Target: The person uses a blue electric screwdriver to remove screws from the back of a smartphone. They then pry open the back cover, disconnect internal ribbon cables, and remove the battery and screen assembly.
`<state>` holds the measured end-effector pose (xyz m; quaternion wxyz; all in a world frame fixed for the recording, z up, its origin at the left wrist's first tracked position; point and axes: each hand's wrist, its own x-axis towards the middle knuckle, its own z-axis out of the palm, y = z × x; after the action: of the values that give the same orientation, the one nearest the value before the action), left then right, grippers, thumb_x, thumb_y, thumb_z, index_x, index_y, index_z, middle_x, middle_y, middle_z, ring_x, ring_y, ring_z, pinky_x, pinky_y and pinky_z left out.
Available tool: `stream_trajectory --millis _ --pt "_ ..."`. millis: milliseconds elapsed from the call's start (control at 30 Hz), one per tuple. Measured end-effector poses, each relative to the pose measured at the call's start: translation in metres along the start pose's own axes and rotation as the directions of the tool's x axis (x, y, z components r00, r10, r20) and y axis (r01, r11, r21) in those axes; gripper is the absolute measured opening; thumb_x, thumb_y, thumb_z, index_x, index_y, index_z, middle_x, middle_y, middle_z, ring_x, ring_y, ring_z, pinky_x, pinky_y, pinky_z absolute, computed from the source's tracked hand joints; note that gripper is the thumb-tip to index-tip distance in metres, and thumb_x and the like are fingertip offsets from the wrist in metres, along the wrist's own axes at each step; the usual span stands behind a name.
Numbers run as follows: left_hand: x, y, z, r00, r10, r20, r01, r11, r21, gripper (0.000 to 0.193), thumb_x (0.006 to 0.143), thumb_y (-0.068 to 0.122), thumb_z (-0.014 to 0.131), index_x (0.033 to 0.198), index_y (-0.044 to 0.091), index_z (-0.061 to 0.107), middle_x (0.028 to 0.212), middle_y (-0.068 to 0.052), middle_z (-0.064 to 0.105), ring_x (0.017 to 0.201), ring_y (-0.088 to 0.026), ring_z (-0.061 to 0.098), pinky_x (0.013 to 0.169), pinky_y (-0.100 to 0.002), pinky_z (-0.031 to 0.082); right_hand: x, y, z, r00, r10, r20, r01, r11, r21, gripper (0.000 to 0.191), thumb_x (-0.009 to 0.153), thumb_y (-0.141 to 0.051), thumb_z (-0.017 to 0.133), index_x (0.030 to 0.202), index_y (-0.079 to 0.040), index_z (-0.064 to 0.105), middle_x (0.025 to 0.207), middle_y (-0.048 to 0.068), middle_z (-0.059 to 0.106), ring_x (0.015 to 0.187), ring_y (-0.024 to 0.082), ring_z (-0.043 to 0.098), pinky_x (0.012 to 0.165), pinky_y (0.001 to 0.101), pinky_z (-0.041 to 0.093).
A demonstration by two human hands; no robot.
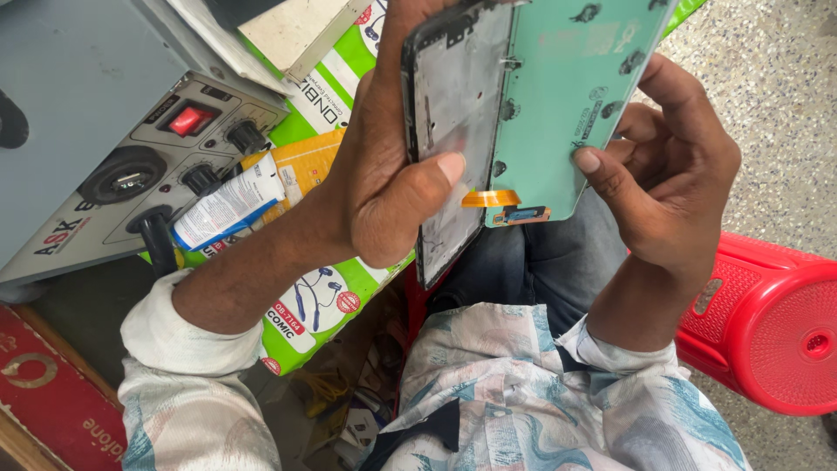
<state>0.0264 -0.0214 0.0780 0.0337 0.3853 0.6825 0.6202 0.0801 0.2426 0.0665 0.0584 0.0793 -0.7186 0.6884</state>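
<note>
A speckled floor (785,78) is showing past my knees, with a red plastic stool (767,331) at my right and a grey power unit (105,166) with a red switch at my left. I am gripping a dark phone frame (449,113) in my left hand (384,183), fingers wrapped behind it, thumb pressing on its bare metal inside. My right hand (676,183) is half curled, thumb and fingers pinching the edge of a mint-green display panel (575,87) that is standing tilted off the frame. An orange flex cable (493,199) is hanging at the panel's lower edge. A white tube (231,205) is lying on green packaging (323,296).
</note>
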Motion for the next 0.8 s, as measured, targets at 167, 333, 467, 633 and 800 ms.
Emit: stream_trajectory --millis 167,333,467,633,800 --pt "0.004 0.017 0.002 1.000 -0.021 0.014 0.019 0.995 0.095 0.068 0.106 0.014 0.051 0.160 0.006 0.010 0.151 -0.011 0.044 0.138 -0.019 0.048 0.124 -0.028 0.037 -0.003 -0.002 -0.001 0.999 0.041 -0.007 -0.041 0.999 0.017 0.055 0.095 0.009 0.068 0.143 0.014 0.042 0.121 0.026 0.070 0.104 0.021 0.074 0.087 0.0267 0.062" --pt "0.008 0.023 0.002 0.999 -0.024 0.024 0.021 0.993 0.116 0.067 0.106 0.013 0.051 0.160 0.005 0.011 0.151 -0.011 0.044 0.138 -0.018 0.048 0.124 -0.028 0.036 -0.002 -0.003 -0.002 1.000 0.017 0.007 -0.017 1.000 0.018 0.053 0.095 0.010 0.068 0.142 0.014 0.043 0.120 0.027 0.070 0.102 0.021 0.073 0.086 0.0253 0.061" --pt "0.009 0.024 0.002 0.999 -0.025 0.027 0.022 0.993 0.120 0.067 0.106 0.012 0.050 0.161 0.005 0.012 0.151 -0.011 0.044 0.139 -0.018 0.048 0.124 -0.027 0.036 0.000 -0.001 -0.002 1.000 0.015 -0.001 -0.015 1.000 0.007 0.052 0.093 0.010 0.067 0.138 0.015 0.043 0.117 0.028 0.070 0.104 0.022 0.074 0.086 0.0256 0.061" --pt "0.010 0.024 0.003 0.999 -0.031 0.027 0.027 0.993 0.113 0.067 0.106 0.011 0.050 0.161 0.005 0.013 0.151 -0.011 0.045 0.139 -0.017 0.047 0.124 -0.027 0.036 -0.001 -0.003 0.000 1.000 0.024 -0.011 -0.023 0.999 0.029 0.053 0.093 0.009 0.067 0.140 0.014 0.043 0.118 0.027 0.070 0.107 0.021 0.073 0.089 0.0252 0.061" --pt "0.007 0.018 0.003 0.999 -0.037 0.024 0.035 0.996 0.081 0.067 0.106 0.010 0.050 0.162 0.005 0.013 0.151 -0.011 0.045 0.139 -0.017 0.047 0.124 -0.027 0.035 -0.001 -0.004 0.000 1.000 0.002 -0.003 -0.002 1.000 -0.008 0.051 0.094 0.010 0.067 0.139 0.014 0.043 0.118 0.027 0.070 0.102 0.020 0.073 0.086 0.0250 0.060"
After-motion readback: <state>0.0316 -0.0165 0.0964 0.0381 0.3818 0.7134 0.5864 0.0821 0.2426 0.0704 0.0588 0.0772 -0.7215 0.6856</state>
